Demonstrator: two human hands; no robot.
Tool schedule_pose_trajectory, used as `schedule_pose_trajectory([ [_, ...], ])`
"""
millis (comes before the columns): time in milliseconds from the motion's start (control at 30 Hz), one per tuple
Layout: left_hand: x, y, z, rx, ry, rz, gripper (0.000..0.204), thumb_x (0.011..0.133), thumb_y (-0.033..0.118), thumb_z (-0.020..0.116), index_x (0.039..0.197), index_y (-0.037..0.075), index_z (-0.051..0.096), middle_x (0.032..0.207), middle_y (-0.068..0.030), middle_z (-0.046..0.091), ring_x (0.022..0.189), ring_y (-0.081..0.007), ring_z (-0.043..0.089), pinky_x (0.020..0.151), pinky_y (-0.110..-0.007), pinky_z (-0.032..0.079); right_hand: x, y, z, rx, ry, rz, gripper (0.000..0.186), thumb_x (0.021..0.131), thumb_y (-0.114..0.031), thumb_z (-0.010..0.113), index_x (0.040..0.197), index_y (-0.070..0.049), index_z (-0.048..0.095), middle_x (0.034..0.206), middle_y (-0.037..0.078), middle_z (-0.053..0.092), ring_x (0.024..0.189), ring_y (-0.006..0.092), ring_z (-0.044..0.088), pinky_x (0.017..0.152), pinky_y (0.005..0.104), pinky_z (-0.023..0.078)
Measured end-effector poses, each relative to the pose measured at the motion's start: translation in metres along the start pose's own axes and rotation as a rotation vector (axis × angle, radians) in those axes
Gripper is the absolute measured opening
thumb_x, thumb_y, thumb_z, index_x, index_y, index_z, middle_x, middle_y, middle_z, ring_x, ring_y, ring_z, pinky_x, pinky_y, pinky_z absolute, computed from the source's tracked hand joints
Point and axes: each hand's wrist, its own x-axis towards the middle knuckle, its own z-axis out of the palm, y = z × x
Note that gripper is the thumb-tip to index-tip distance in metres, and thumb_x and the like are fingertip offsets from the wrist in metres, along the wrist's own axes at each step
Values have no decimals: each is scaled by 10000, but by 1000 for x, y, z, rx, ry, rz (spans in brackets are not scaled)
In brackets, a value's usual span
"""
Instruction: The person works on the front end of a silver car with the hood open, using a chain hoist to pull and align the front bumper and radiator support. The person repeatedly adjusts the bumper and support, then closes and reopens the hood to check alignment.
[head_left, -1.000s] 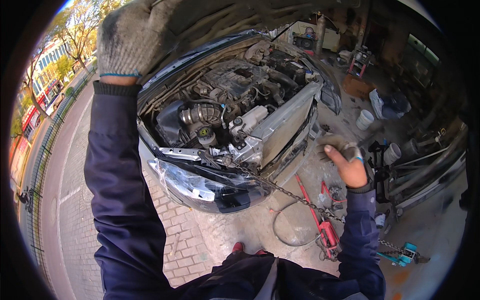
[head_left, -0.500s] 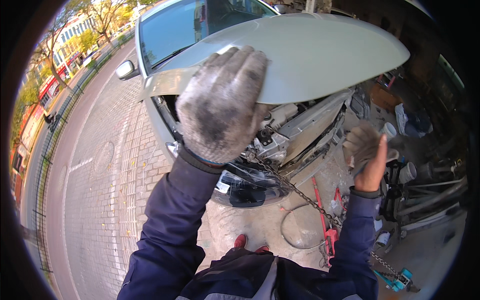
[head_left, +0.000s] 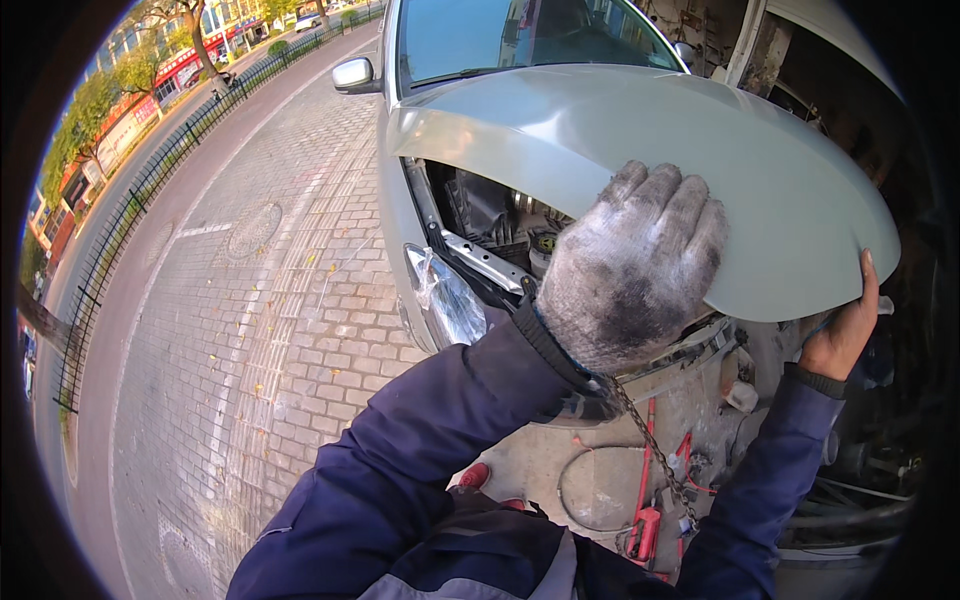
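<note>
My left hand (head_left: 637,265), in a dirty grey knit glove, lies over the front edge of the pale grey-green car hood (head_left: 760,180). Its fingers are stretched out on the panel; the thumb is hidden. At the hood's right edge, my right hand (head_left: 840,335) has its bare thumb up on the surface, while its fingers are out of sight under the rim. Below the raised hood edge, part of the engine bay (head_left: 480,210) shows. A headlight (head_left: 450,295) with clear plastic film on it sits left of my left wrist.
A chain (head_left: 650,440) runs from the car's front down toward a red jack-like tool (head_left: 645,530) on the floor. A hose (head_left: 570,485) loops beside it. Paving bricks (head_left: 330,350) and a black fence (head_left: 150,195) lie left; dark workshop clutter stands right.
My right hand has gone from free air to the hood's right edge and gripped it. The view has shifted, so car and hood appear farther right. My left hand remains at the hood's front.
</note>
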Motion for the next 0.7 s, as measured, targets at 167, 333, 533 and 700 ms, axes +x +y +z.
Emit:
schedule_pose_trajectory([
  [167,-12,-1,8,-34,-1,35,621,737,224,798,1269,-46,623,1285,-253,656,1201,-423,653,1071,-568,510,-3,3,-24,-13,-34,29,375,1050,-249,687,1328,2,665,1287,89,724,1159,210,695,1023,353,549],
  [333,-40,3,17,-33,-85,65,741,674,290,770,1297,-80,613,1289,-285,632,1227,-437,624,1085,-580,485,-21,31,-60,-94,8,28,380,1083,-275,640,1350,-6,662,1321,79,710,1179,193,683,1013,347,542],
  [533,-71,10,25,-128,-183,16,788,612,303,776,1294,-65,633,1300,-279,632,1231,-446,617,1075,-605,487,-38,59,-90,-105,43,26,418,1100,-295,601,1399,-6,639,1377,83,690,1236,204,661,1059,367,519],
  [700,-84,16,33,-141,-180,-15,756,609,302,774,1265,-56,658,1294,-261,642,1229,-430,621,1062,-598,499,-43,69,-104,-118,34,54,439,1097,-311,603,1419,-12,621,1374,83,688,1230,218,662,1054,379,521],
])
